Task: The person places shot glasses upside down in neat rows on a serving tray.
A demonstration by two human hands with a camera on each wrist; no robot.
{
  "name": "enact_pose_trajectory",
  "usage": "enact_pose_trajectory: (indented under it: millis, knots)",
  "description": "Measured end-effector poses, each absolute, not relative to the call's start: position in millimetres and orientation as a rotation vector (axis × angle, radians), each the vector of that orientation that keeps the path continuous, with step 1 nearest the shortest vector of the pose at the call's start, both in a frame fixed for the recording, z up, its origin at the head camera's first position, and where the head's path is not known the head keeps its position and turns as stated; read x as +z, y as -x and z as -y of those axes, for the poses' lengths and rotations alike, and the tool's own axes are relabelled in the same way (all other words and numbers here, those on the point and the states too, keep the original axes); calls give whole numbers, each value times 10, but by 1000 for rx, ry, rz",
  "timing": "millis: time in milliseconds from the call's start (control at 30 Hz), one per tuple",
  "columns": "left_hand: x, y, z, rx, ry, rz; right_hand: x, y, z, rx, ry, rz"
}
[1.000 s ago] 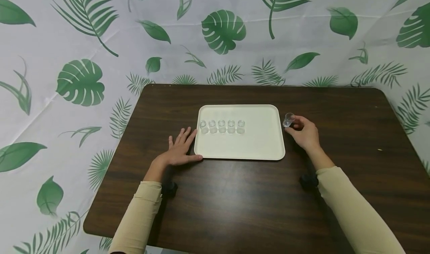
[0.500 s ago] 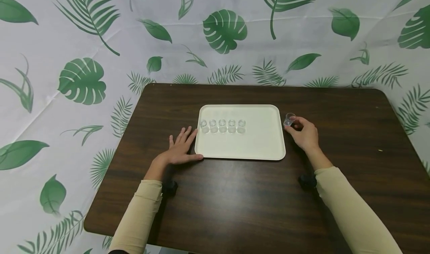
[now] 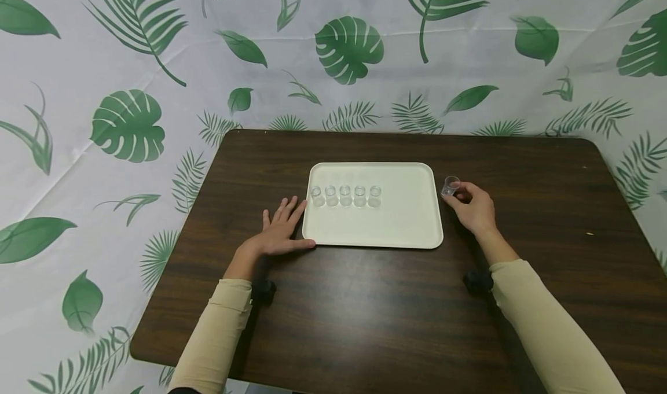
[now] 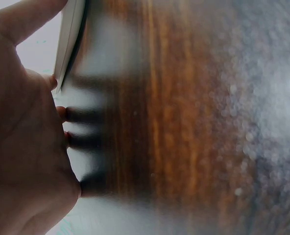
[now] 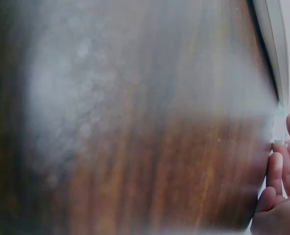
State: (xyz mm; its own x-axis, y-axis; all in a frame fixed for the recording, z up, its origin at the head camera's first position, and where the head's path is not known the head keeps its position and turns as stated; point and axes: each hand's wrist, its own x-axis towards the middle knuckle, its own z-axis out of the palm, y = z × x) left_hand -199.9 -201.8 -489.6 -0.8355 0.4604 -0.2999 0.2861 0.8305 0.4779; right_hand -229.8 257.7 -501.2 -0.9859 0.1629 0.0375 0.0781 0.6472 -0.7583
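Observation:
Just off the right edge of the cream tray [image 3: 406, 220], my right hand [image 3: 475, 209] pinches a small clear cup [image 3: 450, 186] between thumb and fingers. On the tray's left half several similar clear cups [image 3: 345, 196] stand in a row. My left hand [image 3: 276, 235] rests with spread, straight fingers at the tray's lower left corner, its thumb touching the rim. In the left wrist view the palm [image 4: 27, 137] shows beside the tray's edge. The right wrist view catches only the curled fingers [image 5: 277, 171] at its right border; the held cup is barely visible there.
A dark wood-grain table [image 3: 354, 313] lies under everything. Behind it hangs a white cloth with green leaf prints [image 3: 349, 50]. A tiny yellowish speck [image 3: 589, 233] is on the table at the right.
My right hand and its cup have barely shifted, a touch to the right, staying beside the tray. The left hand and the row of cups look unmoved.

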Motion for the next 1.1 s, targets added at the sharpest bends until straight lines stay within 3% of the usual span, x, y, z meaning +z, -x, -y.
enact_pose_trajectory:
  millis: [533,1100]
  knots:
    - [-4903,1984,2037,610,-562,-2602,-4903,2235,-2649,1580,293,2659]
    - [-4929,1999,2049,597,-565,-2614,-4688,2279,-2317,1446,131,2501]
